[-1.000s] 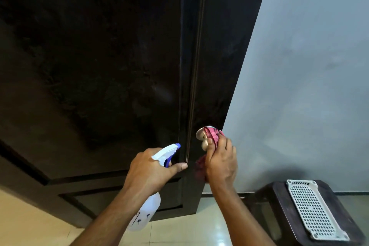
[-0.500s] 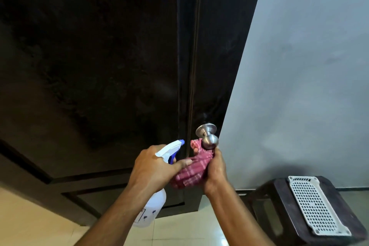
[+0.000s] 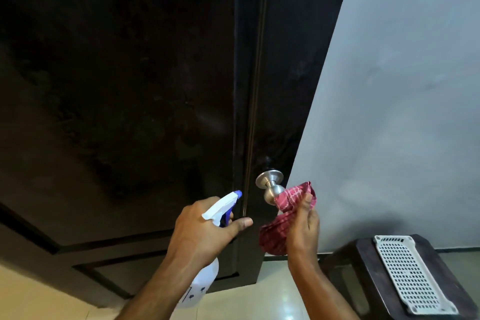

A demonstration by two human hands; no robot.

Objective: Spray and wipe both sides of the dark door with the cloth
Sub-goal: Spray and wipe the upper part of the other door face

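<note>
Pink cloth [image 3: 293, 198] at knob [image 3: 270, 187], door [image 3: 130, 86] edge.
Held: right hand [image 3: 304, 228] pinches cloth, left hand [image 3: 205, 231] clasps spray bottle [image 3: 204, 284]; wall [image 3: 389, 112] close right.

My right hand [image 3: 302, 230] pulled the pink cloth [image 3: 291, 197] off the door knob [image 3: 271, 189], dipped it below, then carried it to the knob's right side. The cloth came away from my left hand [image 3: 202, 231].

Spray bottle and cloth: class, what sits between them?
The metal door knob sits between the spray bottle and the cloth, in the head view.
</note>
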